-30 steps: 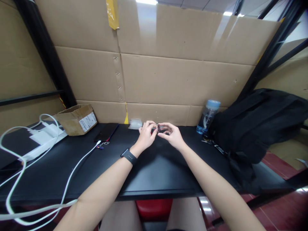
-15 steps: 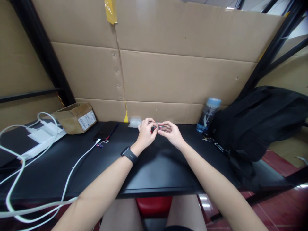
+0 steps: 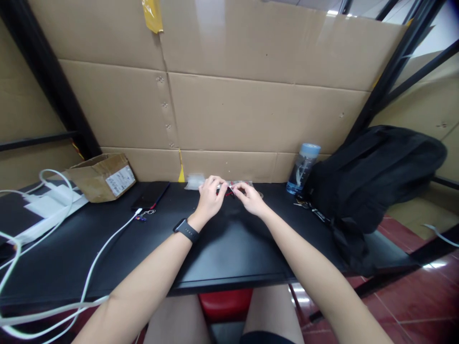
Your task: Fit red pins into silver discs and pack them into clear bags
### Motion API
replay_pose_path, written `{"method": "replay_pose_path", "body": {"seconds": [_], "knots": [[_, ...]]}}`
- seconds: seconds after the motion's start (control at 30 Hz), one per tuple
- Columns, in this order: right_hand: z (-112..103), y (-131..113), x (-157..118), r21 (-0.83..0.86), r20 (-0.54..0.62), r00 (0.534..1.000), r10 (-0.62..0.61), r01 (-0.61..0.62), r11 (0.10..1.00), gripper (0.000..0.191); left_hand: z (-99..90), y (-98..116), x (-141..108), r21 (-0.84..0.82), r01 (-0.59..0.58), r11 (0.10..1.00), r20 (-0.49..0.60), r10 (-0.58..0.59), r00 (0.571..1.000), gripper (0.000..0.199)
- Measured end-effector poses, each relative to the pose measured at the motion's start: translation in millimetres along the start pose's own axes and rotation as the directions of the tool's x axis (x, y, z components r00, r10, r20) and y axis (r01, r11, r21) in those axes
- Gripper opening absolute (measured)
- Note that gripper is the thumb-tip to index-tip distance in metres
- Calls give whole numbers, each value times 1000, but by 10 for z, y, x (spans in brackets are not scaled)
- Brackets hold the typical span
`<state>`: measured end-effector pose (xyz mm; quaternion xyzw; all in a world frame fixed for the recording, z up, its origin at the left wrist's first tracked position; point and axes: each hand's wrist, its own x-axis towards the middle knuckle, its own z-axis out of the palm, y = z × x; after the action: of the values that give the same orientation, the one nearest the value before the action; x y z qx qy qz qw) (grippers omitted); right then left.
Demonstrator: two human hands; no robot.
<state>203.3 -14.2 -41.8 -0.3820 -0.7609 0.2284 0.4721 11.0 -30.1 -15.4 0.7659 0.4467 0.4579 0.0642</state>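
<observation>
My left hand (image 3: pixel 211 195), with a dark watch on its wrist, is closed near the back of the black table (image 3: pixel 229 253). To its right my right hand (image 3: pixel 250 198) has thumb and fingers pinched together. Between the fingertips of both hands is a small thin item (image 3: pixel 230 190) with red and dark parts, too small to name. A clear plastic packet (image 3: pixel 195 181) lies just left of my left hand, against the cardboard wall. Behind my hands, another clear packet with red bits shows in part.
At the left are a cardboard box (image 3: pixel 102 177), a dark phone (image 3: pixel 149 195), a white power strip (image 3: pixel 50 222) and looping white cables (image 3: pixel 95 255). A blue-capped bottle (image 3: pixel 303 168), keys and a black backpack (image 3: pixel 376 177) stand at the right.
The fingertips have moved slightly apart, and my right hand's fingers are more bent. More of the packet behind my hands shows. The whole view has shifted a little.
</observation>
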Motion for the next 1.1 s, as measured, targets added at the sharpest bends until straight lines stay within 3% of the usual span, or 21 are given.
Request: {"method": "replay_pose_path", "body": {"seconds": [0.13,0.23,0.33,0.43,0.6,0.73,0.9,1.1], "knots": [[-85,-14,-13,-141,20,997,-79,81,987,21,15,-87,-5,5,-10,1000,123,10,992,29],[-126,-32,-20,-175,21,996,-90,93,980,18,87,-175,-45,62,-87,994,293,65,954,30],[-162,-34,-15,-189,-8,995,-100,96,977,17,162,-252,-72,105,-128,986,385,79,920,23],[-209,-4,-16,-226,-4,996,-85,82,971,15,176,-326,-54,166,-126,978,365,58,929,21],[-255,95,-37,-358,149,987,-54,105,928,14,26,-532,56,282,-70,957,252,-3,968,23],[-286,149,-26,-321,222,974,-49,121,939,12,-116,-735,109,358,-65,931,270,-37,962,11],[-446,309,-12,-413,65,997,52,-20,910,4,-119,-846,93,296,-76,952,333,-28,943,5],[-668,591,-78,-640,-46,959,278,-242,729,26,-42,-820,67,333,-106,937,407,-41,913,13]]}}
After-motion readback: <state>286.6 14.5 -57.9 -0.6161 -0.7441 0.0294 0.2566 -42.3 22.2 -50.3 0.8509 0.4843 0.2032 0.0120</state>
